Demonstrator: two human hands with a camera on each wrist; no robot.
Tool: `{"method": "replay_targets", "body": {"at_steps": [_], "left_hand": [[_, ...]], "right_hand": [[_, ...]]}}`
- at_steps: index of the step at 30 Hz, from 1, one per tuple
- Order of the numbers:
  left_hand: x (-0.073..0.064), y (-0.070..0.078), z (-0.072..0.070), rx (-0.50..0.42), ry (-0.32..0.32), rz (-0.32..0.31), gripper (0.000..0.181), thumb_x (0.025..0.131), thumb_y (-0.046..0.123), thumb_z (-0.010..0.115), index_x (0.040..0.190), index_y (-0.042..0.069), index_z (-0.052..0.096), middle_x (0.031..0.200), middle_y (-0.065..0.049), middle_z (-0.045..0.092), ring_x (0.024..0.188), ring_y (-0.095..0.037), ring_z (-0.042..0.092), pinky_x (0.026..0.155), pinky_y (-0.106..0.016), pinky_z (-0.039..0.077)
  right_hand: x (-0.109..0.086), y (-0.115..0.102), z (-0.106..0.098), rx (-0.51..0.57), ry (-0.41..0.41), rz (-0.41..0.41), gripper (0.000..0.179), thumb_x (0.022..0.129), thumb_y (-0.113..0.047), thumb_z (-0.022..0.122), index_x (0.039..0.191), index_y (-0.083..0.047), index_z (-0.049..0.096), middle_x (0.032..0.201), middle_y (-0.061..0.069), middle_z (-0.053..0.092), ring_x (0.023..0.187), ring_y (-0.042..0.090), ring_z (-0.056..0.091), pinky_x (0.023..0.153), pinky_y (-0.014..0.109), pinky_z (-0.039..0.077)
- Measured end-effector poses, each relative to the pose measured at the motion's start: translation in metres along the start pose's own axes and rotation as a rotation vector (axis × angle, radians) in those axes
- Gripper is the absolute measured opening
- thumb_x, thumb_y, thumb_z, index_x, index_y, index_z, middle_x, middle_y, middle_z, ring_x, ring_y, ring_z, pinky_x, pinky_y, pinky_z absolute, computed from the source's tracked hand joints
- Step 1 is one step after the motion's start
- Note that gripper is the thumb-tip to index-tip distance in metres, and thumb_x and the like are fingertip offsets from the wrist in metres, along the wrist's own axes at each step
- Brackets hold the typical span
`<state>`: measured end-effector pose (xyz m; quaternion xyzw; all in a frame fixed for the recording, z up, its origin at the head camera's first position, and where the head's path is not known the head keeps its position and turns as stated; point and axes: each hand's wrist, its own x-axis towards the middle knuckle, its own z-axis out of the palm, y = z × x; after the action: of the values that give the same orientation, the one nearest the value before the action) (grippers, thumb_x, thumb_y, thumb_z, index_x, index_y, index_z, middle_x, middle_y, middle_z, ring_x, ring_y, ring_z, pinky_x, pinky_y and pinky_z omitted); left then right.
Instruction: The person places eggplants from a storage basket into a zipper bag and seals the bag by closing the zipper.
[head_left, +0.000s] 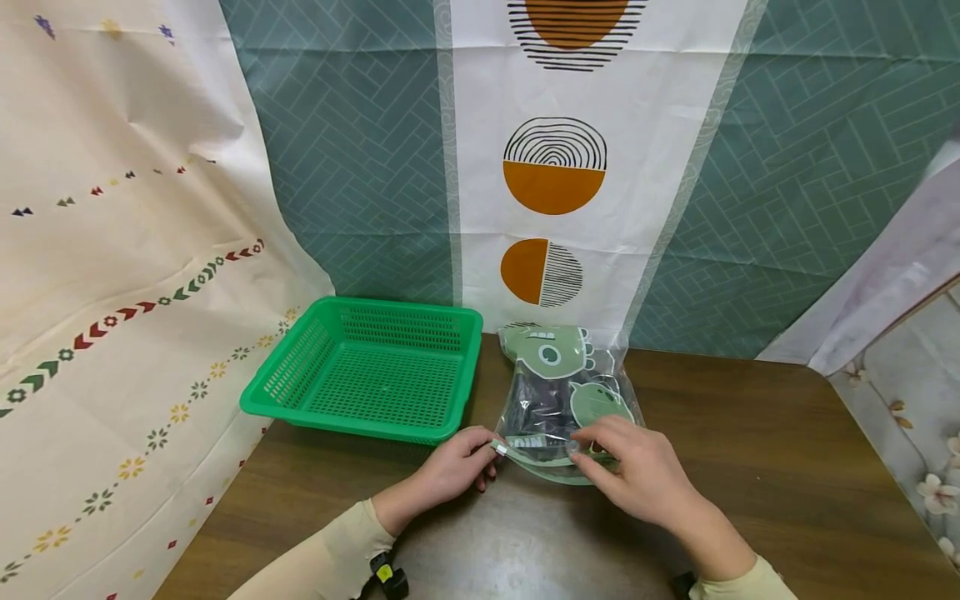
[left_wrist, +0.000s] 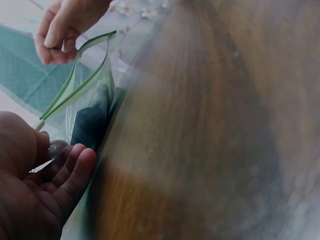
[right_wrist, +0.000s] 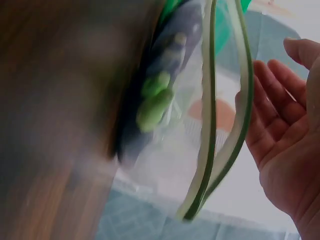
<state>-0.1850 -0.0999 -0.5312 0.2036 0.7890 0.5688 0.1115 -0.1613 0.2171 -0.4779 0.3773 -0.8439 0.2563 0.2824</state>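
Observation:
A clear zip bag (head_left: pixel 551 354) with green cartoon dinosaur prints lies on the table, its green-edged mouth towards me. Inside is a dark bundle (head_left: pixel 543 398), its kind hidden by folds and prints. At the left end of the mouth, my left hand (head_left: pixel 459 462) pinches the bag's corner beside the small white slider (head_left: pixel 499 448). My right hand (head_left: pixel 637 467) is over the right part of the mouth, thumb apart from the fingers. The right wrist view shows its fingers (right_wrist: pixel 272 100) loosely bent beside the parted green strips (right_wrist: pixel 209 100), which stand in a loop.
A green plastic basket (head_left: pixel 465 367) with slotted sides stands left of the bag. Patterned cloth (head_left: pixel 360 167) hangs behind the brown wooden table (head_left: pixel 750 467). More cloth (head_left: pixel 127 250) slopes down along the left side, and flowered cloth lies beyond the right edge.

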Motion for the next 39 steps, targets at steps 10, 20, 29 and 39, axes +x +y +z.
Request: {"method": "replay_targets", "body": {"at_steps": [10,20,29,39], "left_hand": [[0.001,-0.001,0.0,0.028,-0.008,0.013,0.021,0.115,0.011,0.06,0.109,-0.001,0.075,0.091,-0.008,0.064,0.068,-0.015,0.065,0.059,-0.029,0.061],[0.001,-0.002,0.002,0.043,-0.018,0.001,0.023,0.116,0.013,0.059,0.106,0.003,0.077,0.089,-0.006,0.066,0.069,-0.015,0.066,0.06,-0.028,0.061],[0.002,0.0,-0.002,0.049,-0.026,0.022,0.022,0.116,0.017,0.062,0.105,0.011,0.08,0.089,-0.007,0.067,0.069,-0.015,0.066,0.061,-0.03,0.061],[0.0,0.001,-0.002,0.054,-0.023,0.02,0.022,0.115,0.018,0.062,0.103,0.011,0.08,0.088,-0.004,0.066,0.067,-0.015,0.066,0.062,-0.031,0.062]], "right_hand": [[0.02,-0.019,0.03,0.044,-0.038,-0.042,0.026,0.092,-0.028,0.091,0.113,-0.017,0.08,0.095,-0.009,0.072,0.077,0.01,0.065,0.063,0.025,0.052],[0.029,-0.029,0.056,0.058,-0.036,-0.06,0.032,0.091,-0.029,0.093,0.116,-0.017,0.077,0.095,-0.008,0.07,0.07,0.004,0.062,0.056,0.015,0.042],[0.035,-0.027,0.065,0.021,-0.081,-0.038,0.031,0.09,-0.034,0.094,0.111,-0.017,0.078,0.092,-0.008,0.067,0.066,0.001,0.057,0.054,0.017,0.04],[0.038,-0.03,0.073,-0.021,-0.092,-0.027,0.029,0.088,-0.034,0.096,0.103,-0.02,0.076,0.087,-0.009,0.063,0.062,-0.001,0.049,0.052,0.021,0.036]]}}
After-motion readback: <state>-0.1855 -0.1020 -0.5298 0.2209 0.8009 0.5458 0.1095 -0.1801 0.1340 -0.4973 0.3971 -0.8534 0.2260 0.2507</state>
